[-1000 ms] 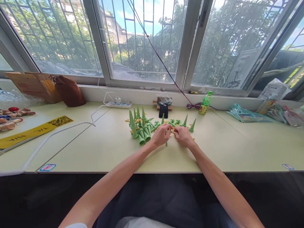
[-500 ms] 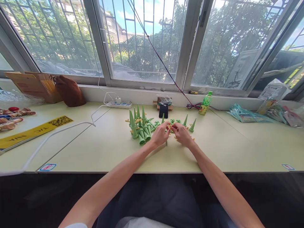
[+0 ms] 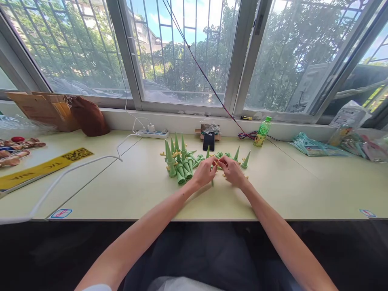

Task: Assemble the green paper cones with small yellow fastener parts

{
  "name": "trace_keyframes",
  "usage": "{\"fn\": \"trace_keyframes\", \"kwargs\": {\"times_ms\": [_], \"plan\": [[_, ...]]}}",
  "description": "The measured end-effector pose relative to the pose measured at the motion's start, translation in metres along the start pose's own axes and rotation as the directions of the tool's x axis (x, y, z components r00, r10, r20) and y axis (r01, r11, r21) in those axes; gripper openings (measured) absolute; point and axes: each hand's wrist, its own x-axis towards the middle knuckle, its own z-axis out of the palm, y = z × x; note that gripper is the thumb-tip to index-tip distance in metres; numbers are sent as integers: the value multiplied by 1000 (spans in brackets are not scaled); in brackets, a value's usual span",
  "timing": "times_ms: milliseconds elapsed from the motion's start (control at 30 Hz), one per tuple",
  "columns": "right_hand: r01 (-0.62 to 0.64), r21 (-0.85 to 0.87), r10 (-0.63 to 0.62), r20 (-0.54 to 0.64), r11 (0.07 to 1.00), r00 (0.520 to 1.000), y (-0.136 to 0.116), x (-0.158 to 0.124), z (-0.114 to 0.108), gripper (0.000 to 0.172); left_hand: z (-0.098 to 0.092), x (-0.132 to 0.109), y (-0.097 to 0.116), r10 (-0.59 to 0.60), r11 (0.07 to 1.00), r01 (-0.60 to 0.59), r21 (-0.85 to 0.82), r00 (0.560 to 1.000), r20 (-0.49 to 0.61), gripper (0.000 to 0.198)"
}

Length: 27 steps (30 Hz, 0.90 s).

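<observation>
My left hand (image 3: pixel 205 172) is closed, and a narrow green tip (image 3: pixel 212 183) sticks out beneath it, apparently part of a green watering spike mostly hidden by the fingers. My right hand (image 3: pixel 233 173) pinches a small yellow valve (image 3: pixel 217 163) at the left fingertips; the two hands nearly touch. Left of them is a cluster of green watering spikes with yellow valves, some upright like this spike (image 3: pixel 170 161), others lying down with an open end (image 3: pixel 181 181) facing me. Beyond my right hand stand green cones (image 3: pixel 246 160). Small yellow parts (image 3: pixel 224 176) lie near my right hand.
A black phone (image 3: pixel 209 142) leans on a small box behind the spikes. Further back are a power strip (image 3: pixel 153 133) and a green-capped bottle (image 3: pixel 262 131). A white cable (image 3: pixel 87 161) crosses the table at left. Plastic-wrapped packs (image 3: pixel 317 144) lie at right.
My fingertips have shifted very slightly around the small yellow valve. Both arms and the surrounding spikes stay where they were.
</observation>
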Motion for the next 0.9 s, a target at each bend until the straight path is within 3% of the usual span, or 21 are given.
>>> {"fn": "trace_keyframes", "kwargs": {"times_ms": [900], "plan": [[4,-23,-6,-68,1000,998,2,1,0,17,-1,0,0,-48,996,51,72,998,-37,15]]}}
